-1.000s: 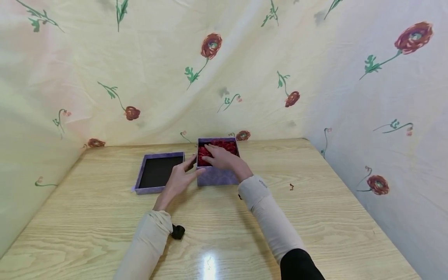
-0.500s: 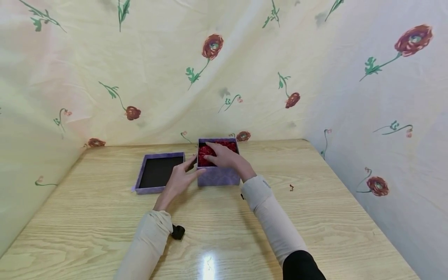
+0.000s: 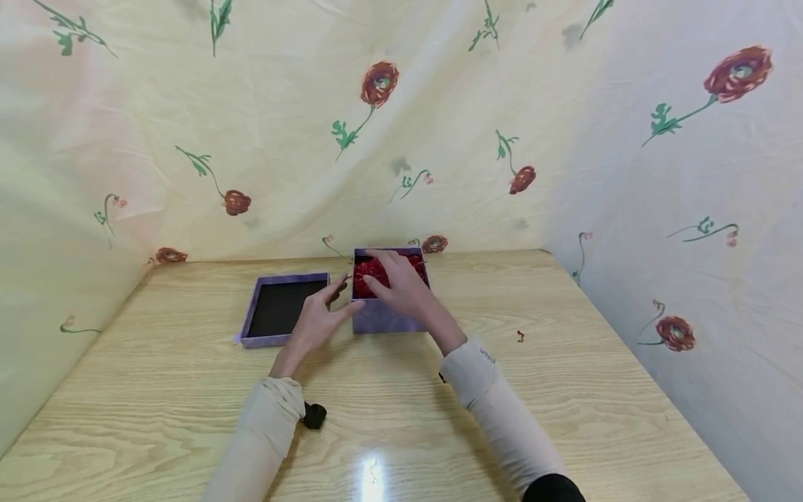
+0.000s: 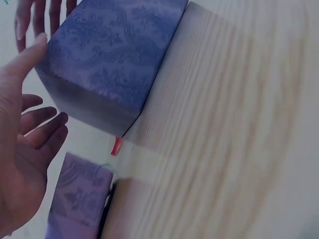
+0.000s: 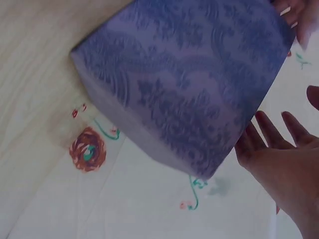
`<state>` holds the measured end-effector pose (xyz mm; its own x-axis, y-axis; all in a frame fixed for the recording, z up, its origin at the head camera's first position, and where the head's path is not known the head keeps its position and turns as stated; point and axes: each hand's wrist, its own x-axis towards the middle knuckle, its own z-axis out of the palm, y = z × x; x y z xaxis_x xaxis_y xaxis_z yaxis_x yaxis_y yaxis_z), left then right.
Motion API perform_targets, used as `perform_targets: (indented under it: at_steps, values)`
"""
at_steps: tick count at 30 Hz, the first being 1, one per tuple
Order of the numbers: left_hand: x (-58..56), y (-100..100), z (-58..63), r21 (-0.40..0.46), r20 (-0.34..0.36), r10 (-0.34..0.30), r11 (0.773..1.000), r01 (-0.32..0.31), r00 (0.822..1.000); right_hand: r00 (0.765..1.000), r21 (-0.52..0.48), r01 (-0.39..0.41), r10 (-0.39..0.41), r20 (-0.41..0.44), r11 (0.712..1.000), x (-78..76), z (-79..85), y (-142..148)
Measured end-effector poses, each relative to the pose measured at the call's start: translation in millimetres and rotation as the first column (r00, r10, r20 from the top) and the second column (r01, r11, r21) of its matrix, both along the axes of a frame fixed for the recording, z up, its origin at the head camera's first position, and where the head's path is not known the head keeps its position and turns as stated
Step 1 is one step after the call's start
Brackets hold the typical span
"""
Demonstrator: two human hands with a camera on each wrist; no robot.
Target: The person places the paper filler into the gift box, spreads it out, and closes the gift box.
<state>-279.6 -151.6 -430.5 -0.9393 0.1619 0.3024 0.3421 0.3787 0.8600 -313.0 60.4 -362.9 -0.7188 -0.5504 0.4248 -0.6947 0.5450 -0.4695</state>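
Observation:
A purple patterned box (image 3: 389,317) stands near the back of the table, filled with red shredded filler (image 3: 366,279). My right hand (image 3: 401,282) is over its opening with the fingers spread, holding nothing that shows; it hides part of the filler. In the right wrist view, that hand's fingers (image 5: 269,134) show beyond the box edge. My left hand (image 3: 316,321) is at the box's left side, its thumb pointing at the front left corner. Its fingers (image 4: 45,127) curve loosely beside the box wall in the left wrist view. Left of the box lies its lid (image 3: 285,310), black inside up.
A small red strand (image 3: 521,336) lies on the wooden table (image 3: 583,418) to the right. Another red scrap (image 4: 116,146) shows by the box in the left wrist view. A flower-printed cloth (image 3: 282,125) hangs behind and beside the table.
My right hand has risen from the red filler and its fingers have spread. My left hand has drawn slightly left from the box. Box and lid stay in place.

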Motion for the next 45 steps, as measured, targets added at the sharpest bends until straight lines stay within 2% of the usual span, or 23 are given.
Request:
perform_targets:
  at_steps: [6,12,17,23,31,37,40,45]
  values:
    - [7.7,-21.2,6.7,-0.008,-0.043,0.048,0.999,-0.049,0.998,0.996,-0.122,-0.046,0.036,-0.088,0.991,20.0,-5.4,-16.4]
    - [17.5,-48.7,10.9,-0.02,-0.078,0.122,0.992,-0.123,0.99,0.991,-0.178,-0.109,0.094,-0.094,0.978,37.0,-10.6,-31.1]
    - [22.8,-71.0,13.3,-0.056,-0.074,0.146,0.987,-0.15,0.987,0.992,-0.21,-0.125,0.118,-0.046,0.97,47.2,-15.4,-39.4]
    - [33.1,-97.2,13.8,-0.124,-0.049,0.186,0.974,-0.191,0.981,0.991,-0.204,-0.124,0.129,0.014,0.971,53.8,-22.1,-50.1]
    - [49.5,-127.1,14.0,-0.218,0.069,0.24,0.951,-0.22,0.968,0.98,-0.181,-0.097,0.125,0.154,0.979,57.6,-29.1,-62.7]
    - [55.4,-141.7,10.7,-0.271,0.122,0.232,0.943,-0.192,0.965,0.953,-0.11,-0.018,0.05,0.297,0.994,56.6,-32.1,-67.4]
    - [57.1,-147.3,8.2,-0.305,0.134,0.219,0.937,-0.171,0.966,0.942,-0.078,0.012,0.015,0.335,0.997,56.2,-33.6,-69.7]
    - [59.3,-155.4,3.7,-0.338,0.191,0.198,0.933,-0.125,0.961,0.929,-0.03,0.02,-0.007,0.37,0.999,56.4,-35.8,-74.8]
